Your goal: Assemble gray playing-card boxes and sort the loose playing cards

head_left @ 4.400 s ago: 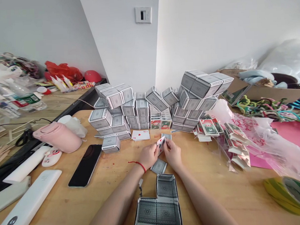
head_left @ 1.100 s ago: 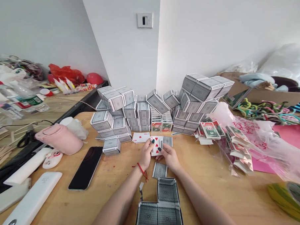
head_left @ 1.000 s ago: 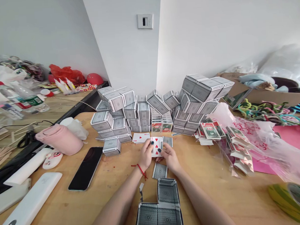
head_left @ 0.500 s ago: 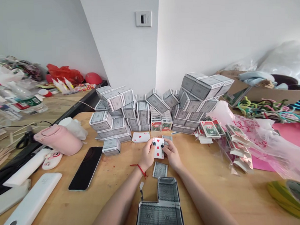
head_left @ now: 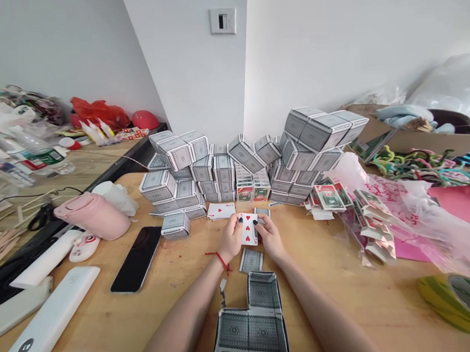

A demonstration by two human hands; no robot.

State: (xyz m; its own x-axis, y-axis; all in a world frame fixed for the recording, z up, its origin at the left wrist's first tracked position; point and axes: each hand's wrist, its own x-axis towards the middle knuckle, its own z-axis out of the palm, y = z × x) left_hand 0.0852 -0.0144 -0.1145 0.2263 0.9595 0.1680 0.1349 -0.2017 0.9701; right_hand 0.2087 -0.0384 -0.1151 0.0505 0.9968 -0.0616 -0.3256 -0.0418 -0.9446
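Observation:
My left hand (head_left: 230, 239) and my right hand (head_left: 269, 239) both pinch a playing card (head_left: 248, 228) with red hearts, held face up just above the wooden table (head_left: 177, 282). A face-down card (head_left: 251, 260) lies under my wrists. In front of me stands an open structure of folded cards (head_left: 249, 323). Beyond my hands lie a face-up red card (head_left: 220, 211) and a pile of card cubes (head_left: 234, 163) against the wall.
A black phone (head_left: 136, 258), a pink pouch (head_left: 92, 215), a white power bank (head_left: 46, 319) and a loose card cube (head_left: 175, 225) lie on the left. Card boxes (head_left: 329, 197), a plastic bag (head_left: 411, 210) and a tape roll (head_left: 454, 298) lie on the right.
Several seconds ago the card was folded small between my fingertips; it has since been held flat and face up. In the last second my hands have barely shifted.

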